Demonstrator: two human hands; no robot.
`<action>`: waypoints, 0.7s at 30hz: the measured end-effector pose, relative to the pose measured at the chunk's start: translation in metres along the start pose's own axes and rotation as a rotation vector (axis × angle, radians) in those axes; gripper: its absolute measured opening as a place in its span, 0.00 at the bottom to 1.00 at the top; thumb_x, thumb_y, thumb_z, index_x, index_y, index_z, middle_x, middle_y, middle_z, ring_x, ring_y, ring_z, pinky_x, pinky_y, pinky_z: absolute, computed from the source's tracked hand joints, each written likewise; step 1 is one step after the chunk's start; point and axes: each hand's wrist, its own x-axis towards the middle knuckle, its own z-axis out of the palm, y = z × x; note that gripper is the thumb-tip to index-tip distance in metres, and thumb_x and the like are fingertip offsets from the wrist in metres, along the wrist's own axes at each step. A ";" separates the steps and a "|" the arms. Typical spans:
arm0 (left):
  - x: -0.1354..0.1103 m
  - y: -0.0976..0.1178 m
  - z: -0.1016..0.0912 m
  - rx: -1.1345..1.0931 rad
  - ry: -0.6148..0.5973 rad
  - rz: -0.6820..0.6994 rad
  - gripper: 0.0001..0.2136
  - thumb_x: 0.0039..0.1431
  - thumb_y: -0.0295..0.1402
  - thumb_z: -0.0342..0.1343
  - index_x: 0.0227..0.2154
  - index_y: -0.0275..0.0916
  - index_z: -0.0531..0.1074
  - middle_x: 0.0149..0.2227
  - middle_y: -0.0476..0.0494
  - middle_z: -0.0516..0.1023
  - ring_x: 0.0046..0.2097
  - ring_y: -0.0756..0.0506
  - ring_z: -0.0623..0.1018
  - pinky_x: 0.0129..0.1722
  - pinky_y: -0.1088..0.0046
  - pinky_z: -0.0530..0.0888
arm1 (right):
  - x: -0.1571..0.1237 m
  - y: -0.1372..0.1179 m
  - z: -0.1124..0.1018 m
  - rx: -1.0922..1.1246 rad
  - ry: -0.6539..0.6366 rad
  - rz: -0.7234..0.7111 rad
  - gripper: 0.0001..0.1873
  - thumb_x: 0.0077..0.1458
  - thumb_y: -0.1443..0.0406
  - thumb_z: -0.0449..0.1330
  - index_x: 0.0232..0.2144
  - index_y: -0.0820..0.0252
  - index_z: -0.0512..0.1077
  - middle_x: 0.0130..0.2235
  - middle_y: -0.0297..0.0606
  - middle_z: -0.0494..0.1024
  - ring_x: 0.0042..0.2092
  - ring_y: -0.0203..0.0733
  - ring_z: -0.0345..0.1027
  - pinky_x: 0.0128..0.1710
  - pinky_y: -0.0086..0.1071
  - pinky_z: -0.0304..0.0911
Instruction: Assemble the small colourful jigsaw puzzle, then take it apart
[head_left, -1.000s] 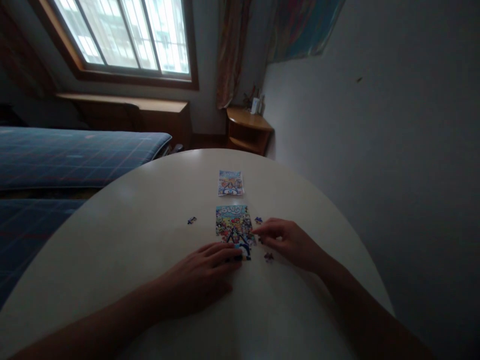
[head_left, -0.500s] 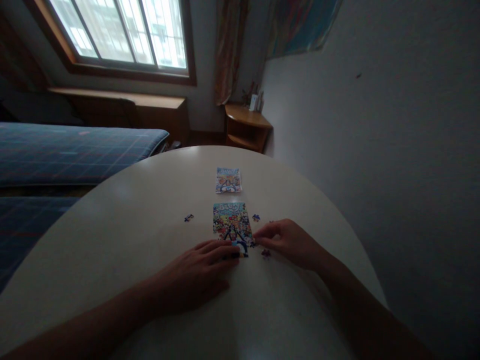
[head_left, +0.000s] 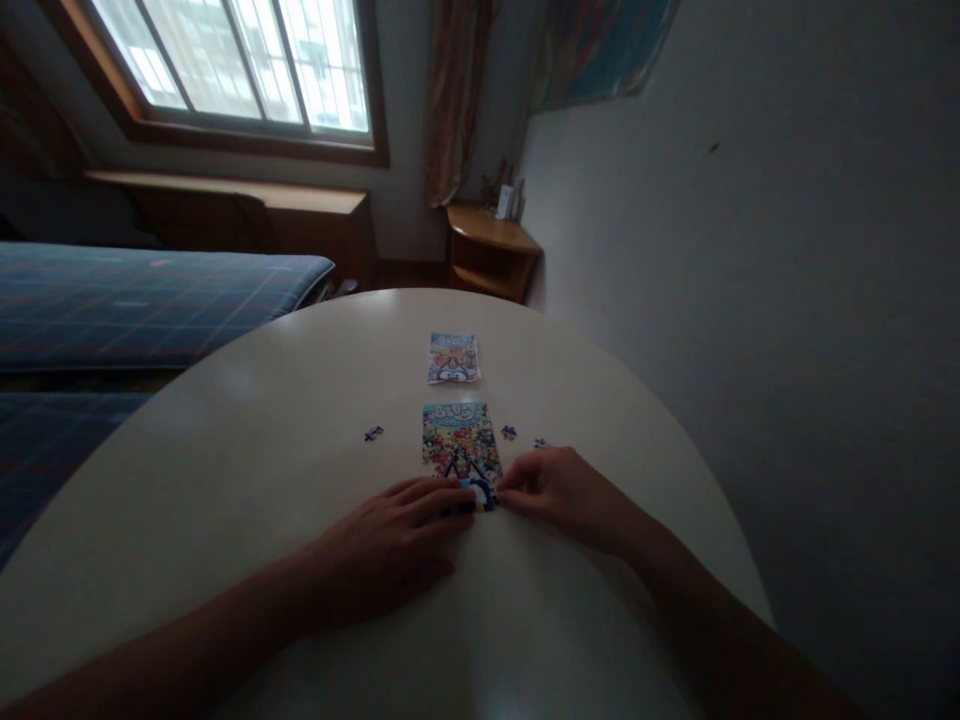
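A small, colourful jigsaw puzzle (head_left: pixel 459 435), mostly assembled, lies flat on the white table. My left hand (head_left: pixel 409 525) rests on its lower left part, fingers stretched out and flat, covering that corner. At the lower right edge of the puzzle, my right hand (head_left: pixel 551 495) has thumb and index finger pinched on a puzzle piece, mostly hidden by the fingers. Loose pieces lie around: one puzzle piece (head_left: pixel 373 433) to the left, another puzzle piece (head_left: pixel 509 432) just right of the puzzle, and a third puzzle piece (head_left: pixel 541 443) behind my right hand.
Beyond the puzzle lies a picture sheet (head_left: pixel 454 358) with a similar print. The round white table (head_left: pixel 300 400) has a wall (head_left: pixel 712 300) along its right. A bed with a plaid cover (head_left: pixel 150 305) stands at the left, and a wooden corner shelf (head_left: pixel 495 232) behind.
My right hand has moved slightly left and down along the puzzle's right edge. The loose piece below it no longer shows. My left hand stays in place.
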 end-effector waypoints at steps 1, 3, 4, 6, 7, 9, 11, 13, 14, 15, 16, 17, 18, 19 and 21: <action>0.000 0.000 0.000 0.007 -0.004 -0.001 0.21 0.62 0.29 0.55 0.58 0.40 0.65 0.63 0.42 0.66 0.63 0.38 0.67 0.61 0.54 0.67 | 0.000 -0.003 0.000 -0.015 0.009 -0.002 0.07 0.51 0.63 0.64 0.31 0.57 0.81 0.29 0.35 0.82 0.29 0.36 0.72 0.30 0.27 0.61; 0.000 -0.001 0.001 0.020 -0.004 0.001 0.21 0.62 0.30 0.55 0.58 0.41 0.65 0.63 0.42 0.66 0.63 0.38 0.67 0.61 0.54 0.68 | 0.000 -0.007 0.000 -0.036 0.022 -0.004 0.05 0.51 0.64 0.64 0.30 0.58 0.81 0.28 0.35 0.81 0.29 0.36 0.72 0.30 0.27 0.61; 0.000 -0.001 0.001 0.022 -0.003 0.003 0.21 0.62 0.30 0.55 0.58 0.41 0.65 0.63 0.42 0.66 0.63 0.38 0.67 0.61 0.54 0.68 | 0.000 -0.008 0.001 -0.040 0.024 -0.004 0.05 0.51 0.65 0.64 0.29 0.58 0.81 0.28 0.35 0.81 0.29 0.36 0.72 0.30 0.27 0.61; 0.001 0.000 0.000 0.024 0.000 0.003 0.21 0.62 0.30 0.55 0.58 0.41 0.65 0.63 0.42 0.67 0.62 0.38 0.68 0.61 0.54 0.68 | 0.000 -0.009 0.001 -0.037 0.025 -0.004 0.04 0.51 0.66 0.64 0.29 0.58 0.81 0.27 0.35 0.81 0.29 0.35 0.73 0.30 0.27 0.61; 0.001 0.000 0.000 0.027 -0.001 0.002 0.21 0.62 0.30 0.55 0.58 0.41 0.65 0.63 0.41 0.67 0.62 0.38 0.68 0.61 0.54 0.68 | 0.000 -0.009 0.002 -0.035 0.027 -0.008 0.04 0.51 0.65 0.64 0.29 0.59 0.80 0.27 0.35 0.81 0.29 0.35 0.73 0.30 0.26 0.61; 0.002 0.001 -0.001 0.036 -0.008 0.004 0.20 0.62 0.29 0.55 0.58 0.40 0.65 0.63 0.41 0.67 0.62 0.38 0.68 0.61 0.55 0.68 | -0.001 -0.007 0.001 -0.034 0.029 -0.021 0.05 0.51 0.65 0.64 0.29 0.58 0.80 0.27 0.34 0.81 0.29 0.35 0.72 0.30 0.26 0.60; 0.002 0.001 -0.001 0.042 -0.014 0.004 0.20 0.62 0.29 0.55 0.57 0.39 0.65 0.63 0.41 0.67 0.62 0.38 0.68 0.61 0.54 0.68 | -0.002 -0.006 0.001 -0.032 0.015 -0.042 0.05 0.51 0.65 0.64 0.30 0.58 0.80 0.27 0.33 0.80 0.29 0.34 0.72 0.29 0.26 0.60; 0.002 0.001 -0.001 0.042 -0.015 0.007 0.20 0.62 0.30 0.55 0.58 0.39 0.65 0.63 0.40 0.67 0.62 0.37 0.68 0.60 0.54 0.68 | -0.002 -0.006 0.001 -0.025 0.002 -0.055 0.04 0.51 0.66 0.64 0.30 0.58 0.80 0.27 0.33 0.80 0.29 0.34 0.71 0.29 0.26 0.60; 0.002 0.001 -0.001 0.039 -0.013 0.007 0.20 0.62 0.30 0.55 0.58 0.39 0.65 0.63 0.40 0.67 0.62 0.37 0.68 0.60 0.54 0.69 | -0.002 -0.006 0.002 -0.023 0.001 -0.058 0.04 0.50 0.66 0.64 0.29 0.58 0.80 0.27 0.33 0.80 0.28 0.34 0.71 0.29 0.25 0.60; 0.002 0.001 -0.001 0.034 -0.010 0.006 0.20 0.62 0.30 0.55 0.58 0.39 0.65 0.63 0.40 0.67 0.62 0.38 0.68 0.60 0.54 0.68 | -0.002 -0.007 0.003 -0.023 0.005 -0.059 0.04 0.50 0.67 0.64 0.29 0.59 0.80 0.27 0.33 0.79 0.29 0.34 0.71 0.29 0.25 0.60; 0.002 0.000 -0.001 0.029 -0.009 0.006 0.21 0.62 0.30 0.55 0.58 0.39 0.65 0.63 0.41 0.67 0.62 0.38 0.68 0.61 0.54 0.68 | -0.002 -0.008 0.004 -0.025 0.011 -0.058 0.04 0.50 0.67 0.64 0.28 0.59 0.80 0.27 0.33 0.80 0.29 0.34 0.71 0.30 0.26 0.60; 0.001 0.000 0.000 0.026 -0.006 0.007 0.21 0.62 0.30 0.55 0.58 0.40 0.65 0.63 0.41 0.67 0.62 0.38 0.67 0.61 0.55 0.68 | -0.001 -0.008 0.004 -0.028 0.014 -0.060 0.03 0.50 0.67 0.64 0.28 0.59 0.79 0.27 0.33 0.80 0.29 0.34 0.71 0.30 0.26 0.60; 0.001 0.000 0.000 0.023 -0.005 0.006 0.21 0.62 0.30 0.55 0.58 0.40 0.65 0.63 0.42 0.66 0.62 0.38 0.67 0.61 0.55 0.67 | -0.001 -0.009 0.004 -0.031 0.015 -0.066 0.03 0.50 0.67 0.64 0.28 0.59 0.79 0.27 0.33 0.80 0.29 0.34 0.71 0.30 0.26 0.60; 0.001 0.000 0.000 0.019 -0.005 0.005 0.21 0.62 0.30 0.55 0.58 0.41 0.65 0.63 0.42 0.66 0.63 0.38 0.67 0.62 0.55 0.67 | -0.001 -0.009 0.004 -0.034 0.018 -0.071 0.03 0.51 0.67 0.64 0.28 0.59 0.79 0.28 0.33 0.80 0.29 0.34 0.71 0.31 0.26 0.60; 0.000 -0.001 0.001 0.011 0.001 0.003 0.21 0.62 0.29 0.55 0.58 0.41 0.65 0.63 0.42 0.66 0.63 0.39 0.66 0.62 0.55 0.66 | -0.001 -0.006 -0.002 -0.037 0.037 -0.081 0.03 0.52 0.66 0.64 0.29 0.58 0.79 0.28 0.33 0.80 0.29 0.34 0.71 0.32 0.27 0.60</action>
